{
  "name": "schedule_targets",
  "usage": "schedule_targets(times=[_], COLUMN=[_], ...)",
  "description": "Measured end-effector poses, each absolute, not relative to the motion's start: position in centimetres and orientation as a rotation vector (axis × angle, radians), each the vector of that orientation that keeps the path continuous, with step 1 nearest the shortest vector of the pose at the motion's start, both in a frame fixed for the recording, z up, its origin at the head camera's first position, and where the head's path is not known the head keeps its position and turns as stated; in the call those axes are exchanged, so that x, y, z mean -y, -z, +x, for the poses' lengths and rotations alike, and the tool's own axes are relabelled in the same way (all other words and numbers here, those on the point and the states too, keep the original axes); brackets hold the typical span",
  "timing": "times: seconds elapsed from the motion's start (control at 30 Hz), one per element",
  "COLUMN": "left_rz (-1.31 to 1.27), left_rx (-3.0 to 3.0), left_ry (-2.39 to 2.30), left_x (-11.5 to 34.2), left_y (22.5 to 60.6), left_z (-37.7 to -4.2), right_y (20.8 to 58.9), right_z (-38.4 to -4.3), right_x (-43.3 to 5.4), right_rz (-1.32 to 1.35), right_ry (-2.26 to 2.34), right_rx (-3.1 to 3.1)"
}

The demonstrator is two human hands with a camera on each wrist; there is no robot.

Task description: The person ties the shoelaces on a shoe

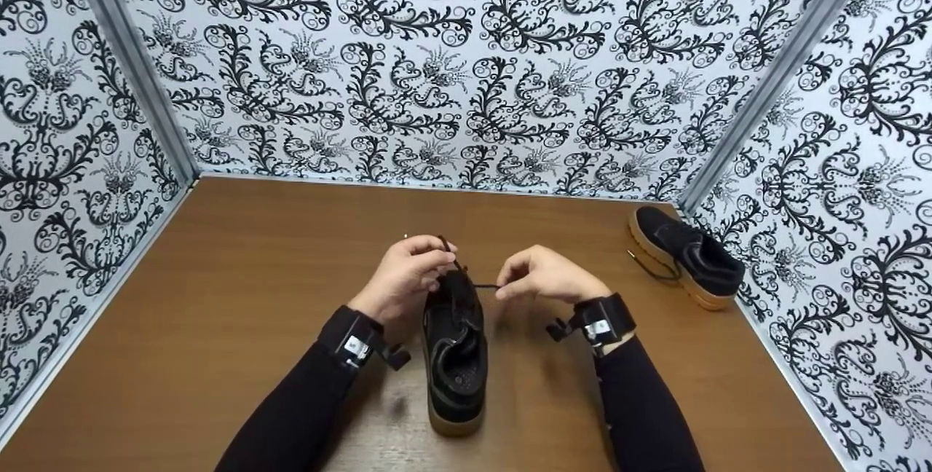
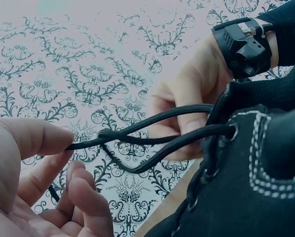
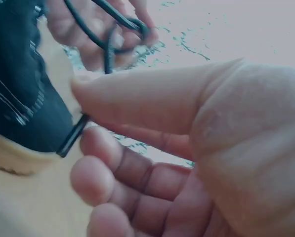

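Observation:
A black low-top shoe (image 1: 453, 363) with a tan sole stands upright on the table, its heel toward me. On its left, near the lacing, my left hand (image 1: 403, 279) pinches one black shoelace end (image 2: 85, 144) between thumb and forefinger. My right hand (image 1: 550, 275), to the right of the shoe, holds the other lace end (image 3: 72, 138) between thumb and fingertip. In the left wrist view the two laces cross over each other just above the top eyelets (image 2: 230, 133), and a loop hangs beneath the crossing.
A matching black shoe (image 1: 684, 250) lies at the back right of the brown table (image 1: 255, 297), its lace trailing to the left. Patterned panels (image 1: 437, 79) wall the table at the back and both sides.

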State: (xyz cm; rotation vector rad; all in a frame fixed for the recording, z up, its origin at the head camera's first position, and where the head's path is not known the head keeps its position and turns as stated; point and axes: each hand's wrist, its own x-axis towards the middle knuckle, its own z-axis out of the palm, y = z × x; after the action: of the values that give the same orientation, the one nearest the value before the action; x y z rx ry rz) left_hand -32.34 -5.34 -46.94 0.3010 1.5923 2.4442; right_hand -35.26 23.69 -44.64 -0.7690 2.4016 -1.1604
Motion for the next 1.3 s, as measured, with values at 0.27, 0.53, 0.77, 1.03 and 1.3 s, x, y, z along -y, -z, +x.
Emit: schedule_targets(times=[0.27,0.53,0.77,1.03,1.3], left_rz=[0.379,0.389,0.454,0.45,0.494], left_rx=[-1.638,-1.644,-1.62,-1.811,-2.178], left_ry=[-2.348,-2.247,-2.141,-1.826,-1.327], left_x=[7.4,10.3,13.1,14.5,13.7], left_y=[47.2,47.8,49.0,49.6,48.7], left_z=[-30.9,-28.8,-28.2,-28.3,-26.9], right_y=[44.5,45.0,45.6,46.5,46.6], right_z=[-34.9,-34.5,-34.1,-34.2,-33.2], right_x=[-26.9,-30.0,-32.0,-31.4,-27.5], right_rz=[-0.692,-0.667,-0.64,-0.629,-0.741], right_ry=[1.103,1.037,1.001,0.943,1.029], right_rx=[-2.437,-2.47,-2.445,-2.399,-2.356])
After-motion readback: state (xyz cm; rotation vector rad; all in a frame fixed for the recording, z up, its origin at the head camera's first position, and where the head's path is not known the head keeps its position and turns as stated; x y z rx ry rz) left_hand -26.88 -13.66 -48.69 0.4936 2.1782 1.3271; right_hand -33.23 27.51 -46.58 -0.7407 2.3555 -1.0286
